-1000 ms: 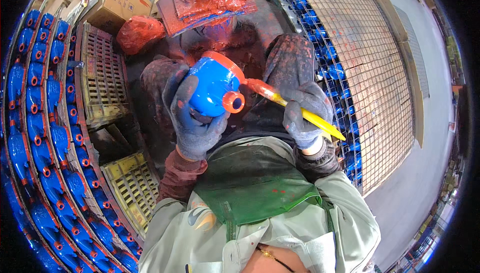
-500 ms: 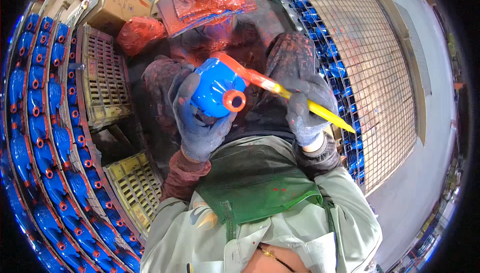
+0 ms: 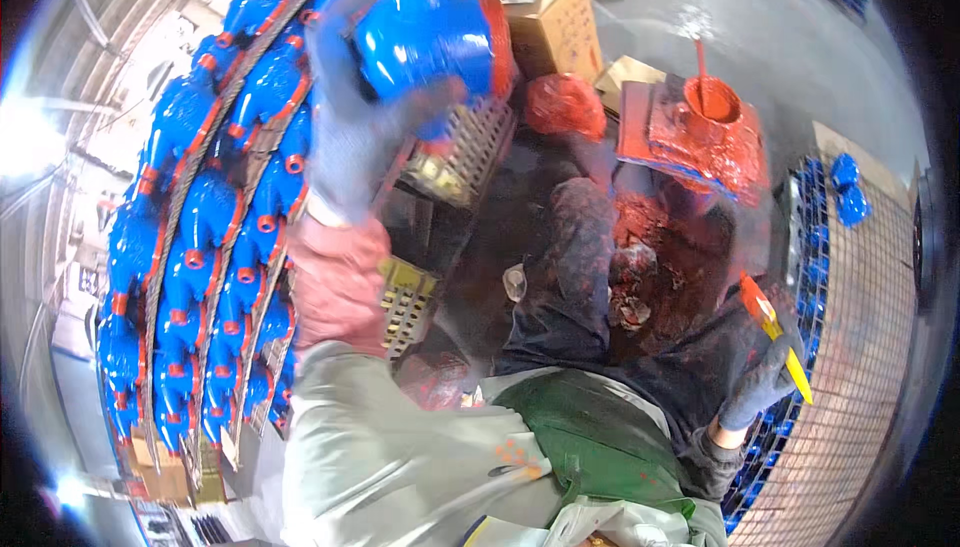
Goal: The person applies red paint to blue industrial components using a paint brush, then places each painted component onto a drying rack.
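Left hand (image 3: pixel 345 137) swung up-left (arm outstretched), grip holding blue valve (image 3: pixel 430 37), right hand (image 3: pixel 762 382) lowered, gripping brush (image 3: pixel 775 332).

Head-worn fisheye, looking down, close overhead

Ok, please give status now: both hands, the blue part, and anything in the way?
Left hand raised, gripping blue valve body beside stacked blue valves. Right hand low, holding yellow-handled brush. Nothing visibly blocking.
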`<state>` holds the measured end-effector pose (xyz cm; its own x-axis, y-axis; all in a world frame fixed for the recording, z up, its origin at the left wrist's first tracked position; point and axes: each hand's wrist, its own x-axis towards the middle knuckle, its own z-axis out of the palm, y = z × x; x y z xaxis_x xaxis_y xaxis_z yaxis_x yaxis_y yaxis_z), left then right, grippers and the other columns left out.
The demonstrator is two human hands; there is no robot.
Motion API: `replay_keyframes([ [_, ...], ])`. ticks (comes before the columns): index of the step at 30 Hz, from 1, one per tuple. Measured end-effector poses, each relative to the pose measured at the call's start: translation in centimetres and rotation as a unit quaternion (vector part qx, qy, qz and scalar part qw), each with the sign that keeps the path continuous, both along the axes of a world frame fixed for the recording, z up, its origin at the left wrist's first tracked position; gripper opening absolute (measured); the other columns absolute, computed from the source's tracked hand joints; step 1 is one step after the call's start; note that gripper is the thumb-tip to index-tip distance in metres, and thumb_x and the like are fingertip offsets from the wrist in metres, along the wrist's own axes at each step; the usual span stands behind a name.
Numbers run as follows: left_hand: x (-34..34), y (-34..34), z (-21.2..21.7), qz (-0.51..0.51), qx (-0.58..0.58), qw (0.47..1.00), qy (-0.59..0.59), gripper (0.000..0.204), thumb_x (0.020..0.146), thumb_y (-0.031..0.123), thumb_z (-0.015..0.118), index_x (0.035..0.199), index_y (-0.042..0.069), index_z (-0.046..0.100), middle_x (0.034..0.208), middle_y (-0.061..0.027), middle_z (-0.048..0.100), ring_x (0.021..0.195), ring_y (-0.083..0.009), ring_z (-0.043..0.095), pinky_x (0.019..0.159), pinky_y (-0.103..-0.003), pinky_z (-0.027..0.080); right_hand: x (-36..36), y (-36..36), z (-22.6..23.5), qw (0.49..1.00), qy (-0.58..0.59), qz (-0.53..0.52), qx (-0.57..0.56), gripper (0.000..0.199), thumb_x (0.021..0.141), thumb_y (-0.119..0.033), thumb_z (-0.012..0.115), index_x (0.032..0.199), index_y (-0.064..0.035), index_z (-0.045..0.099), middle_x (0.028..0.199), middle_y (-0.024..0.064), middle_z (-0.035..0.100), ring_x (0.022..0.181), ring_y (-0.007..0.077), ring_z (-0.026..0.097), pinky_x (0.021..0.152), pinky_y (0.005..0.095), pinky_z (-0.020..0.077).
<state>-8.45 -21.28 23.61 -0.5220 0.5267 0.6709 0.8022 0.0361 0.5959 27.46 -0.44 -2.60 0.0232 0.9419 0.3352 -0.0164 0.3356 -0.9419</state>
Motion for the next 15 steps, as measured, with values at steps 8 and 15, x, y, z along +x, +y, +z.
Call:
replay_keyframes([
  [8,-16.2,-4.0,15.9,0.251,-0.308,0.912,0.103,0.085,0.063,0.032,0.088,0.134,0.005,0.051,0.118,-0.0159,0.062,0.108,-0.0225,0.06,0.094,-0.032,0.048,1.3,0.7,-0.9,0.997,0.047,0.064,-0.013,0.033,0.102,-0.022,0.051,0.116,0.0063,0.061,0.113,0.0128,0.065,0.105,0.0183,0.058,0.094,0.0324,0.0452],
  [15,-28.5,-6.1,18.3,0.331,-0.377,0.861,0.084,0.079,0.064,0.031,0.087,0.131,0.001,0.057,0.118,-0.0134,0.066,0.103,-0.0245,0.064,0.087,-0.036,0.051,2.4,0.9,0.2,0.993,-0.073,-0.006,0.087,0.033,0.102,-0.022,0.049,0.116,0.005,0.061,0.112,0.0111,0.064,0.098,0.0178,0.06,0.083,0.0289,0.0483],
])
